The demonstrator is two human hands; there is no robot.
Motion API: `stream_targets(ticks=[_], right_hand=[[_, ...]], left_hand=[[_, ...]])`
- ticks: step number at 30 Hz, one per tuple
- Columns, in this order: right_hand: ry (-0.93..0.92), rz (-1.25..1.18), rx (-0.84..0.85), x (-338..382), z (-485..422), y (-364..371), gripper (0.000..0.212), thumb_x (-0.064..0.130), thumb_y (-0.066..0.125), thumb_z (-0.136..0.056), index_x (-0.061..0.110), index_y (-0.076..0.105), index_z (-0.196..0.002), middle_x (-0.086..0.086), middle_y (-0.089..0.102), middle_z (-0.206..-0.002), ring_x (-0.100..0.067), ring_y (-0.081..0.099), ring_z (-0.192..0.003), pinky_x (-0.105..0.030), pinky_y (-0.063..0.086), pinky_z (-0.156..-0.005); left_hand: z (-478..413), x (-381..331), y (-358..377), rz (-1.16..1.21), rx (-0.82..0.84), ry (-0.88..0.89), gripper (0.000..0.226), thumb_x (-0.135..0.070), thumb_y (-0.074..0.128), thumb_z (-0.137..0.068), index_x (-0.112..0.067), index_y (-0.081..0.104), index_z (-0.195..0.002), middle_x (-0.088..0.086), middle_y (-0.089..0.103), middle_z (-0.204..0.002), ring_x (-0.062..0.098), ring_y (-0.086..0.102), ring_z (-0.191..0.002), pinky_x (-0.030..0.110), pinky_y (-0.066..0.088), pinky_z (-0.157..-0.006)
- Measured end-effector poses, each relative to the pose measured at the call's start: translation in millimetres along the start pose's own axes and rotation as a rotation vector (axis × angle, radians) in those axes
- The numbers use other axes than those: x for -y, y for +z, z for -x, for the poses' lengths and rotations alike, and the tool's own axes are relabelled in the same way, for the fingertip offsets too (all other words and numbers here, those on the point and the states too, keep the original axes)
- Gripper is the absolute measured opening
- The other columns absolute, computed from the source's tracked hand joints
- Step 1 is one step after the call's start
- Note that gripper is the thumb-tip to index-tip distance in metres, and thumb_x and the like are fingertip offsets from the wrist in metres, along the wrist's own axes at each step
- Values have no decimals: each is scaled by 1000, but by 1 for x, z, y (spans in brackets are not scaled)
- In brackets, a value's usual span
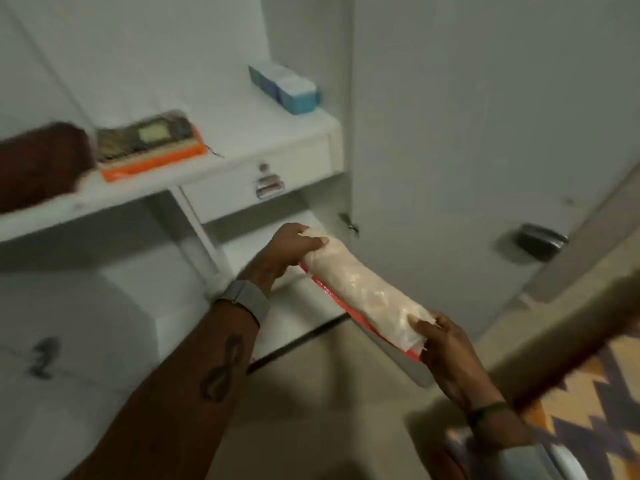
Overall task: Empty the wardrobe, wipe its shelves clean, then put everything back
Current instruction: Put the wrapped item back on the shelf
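Head view, landmark: we take the drawer (263,181), white with a metal pull, under the right end of the shelf (239,133).
Package: we hold a long pale package (367,292) in clear plastic, with a red sheet under it. It is just below and right of the drawer, off any surface, slanting from far left to near right.
Left hand: our left hand (294,244) curls round the far end of the package, below the drawer. A watch (246,303) is on the wrist.
Right hand: our right hand (446,344) pinches the near end, thumb on top, well below and right of the drawer.
Blue boxes: two blue boxes (287,88) stand on the shelf above the drawer, touching each other.
Orange packet: a flat orange packet (149,150) lies on the shelf left of the drawer, with something on top too blurred to name.
Door: the door (485,133) stands open right of the drawer.
Rug: a patterned rug (588,393) lies far below and right of the drawer.
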State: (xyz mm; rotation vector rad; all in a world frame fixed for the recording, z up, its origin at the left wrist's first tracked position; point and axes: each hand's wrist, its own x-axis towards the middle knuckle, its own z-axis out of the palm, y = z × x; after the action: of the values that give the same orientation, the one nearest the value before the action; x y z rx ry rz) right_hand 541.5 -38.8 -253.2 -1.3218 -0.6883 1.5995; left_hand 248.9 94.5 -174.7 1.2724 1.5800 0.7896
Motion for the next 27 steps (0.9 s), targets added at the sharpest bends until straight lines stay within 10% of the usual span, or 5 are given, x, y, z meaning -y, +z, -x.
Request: stream_targets(ticks=[9,22,27], right_hand=[[-149,15,261,104,-69,180,43,9,73,-78,-2,61,-118,-22,71,-110,-36,70,-93,-56,54,-91],[-157,35,389,196,-300,349,43,18,80,-82,8,60,-119,-17,68,-116,-36,72,-99,-53,59,-89],[-151,181,399,219,-377,398,39,17,77,-87,6,56,-118,-19,63,-118,-33,70,-96,-37,62,-68]], left_hand=[[-98,-93,-170,-38,-386,199,64,-43,90,-60,-12,71,-112,4,70,-109,23,69,-97,43,60,-85],[-346,-139,-288,-166,-606,29,37,-12,76,-85,0,69,-120,15,68,-121,32,65,-110,42,56,-95],[-408,-133,-307,-162,-605,-30,65,-25,77,-87,-1,50,-141,15,50,-146,31,51,-132,42,45,-110]])
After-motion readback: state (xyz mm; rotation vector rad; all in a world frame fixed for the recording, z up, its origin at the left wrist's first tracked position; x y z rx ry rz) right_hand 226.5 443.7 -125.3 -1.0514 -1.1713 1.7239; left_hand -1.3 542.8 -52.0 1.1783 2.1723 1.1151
